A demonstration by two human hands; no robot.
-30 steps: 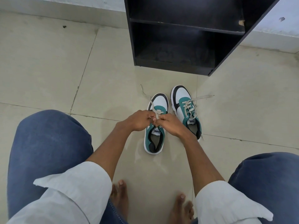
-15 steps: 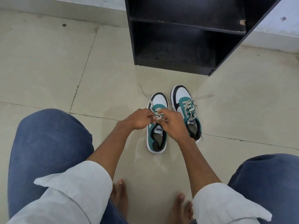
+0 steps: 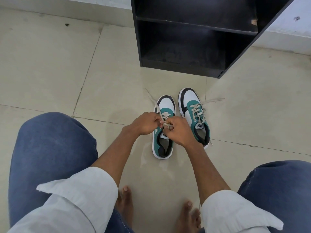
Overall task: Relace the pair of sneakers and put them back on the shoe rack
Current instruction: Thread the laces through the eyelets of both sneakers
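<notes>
Both hands, L hand (image 3: 146,123) & R hand (image 3: 179,132), pinching lace (image 3: 165,122) over L shoe (image 3: 162,132), frame center | R shoe (image 3: 195,115) looking laced, ends loose | rack (image 3: 193,39) up top, waiting for pair

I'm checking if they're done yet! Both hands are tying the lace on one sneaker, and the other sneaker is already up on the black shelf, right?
Not quite. The head view shows the other sneaker on the floor, beside the one being laced. The left hand and right hand work that lace; the black shelf holds no shoe.
</notes>
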